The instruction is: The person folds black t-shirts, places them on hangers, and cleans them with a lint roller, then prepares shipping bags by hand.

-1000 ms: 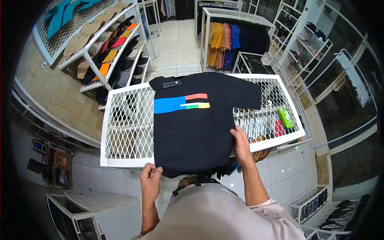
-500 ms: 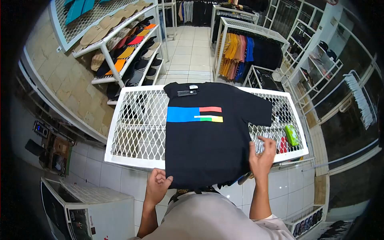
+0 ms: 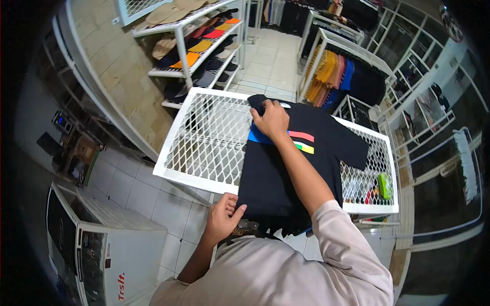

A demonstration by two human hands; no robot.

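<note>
A black T-shirt lies on a white mesh-topped table, its left side folded under along a straight edge. Blue, red, green and yellow blocks are printed across its chest, partly covered by my forearm. My right hand reaches over the shirt and pinches the cloth by the folded shoulder, near the collar. At the lower left corner, my left hand has its thumb and curled fingers closed on the hem. The hem hangs over the table's near edge.
A bright green packet is on the right end of the table. A rack of caps stands beyond the left end. Hanging shirts are on a rail at the back right. A white cabinet is at the lower left.
My right hand has moved from beside the shirt's lower right up to the folded shoulder and taken hold there. My left hand stays at the hem corner. The view has shifted and tilted.
</note>
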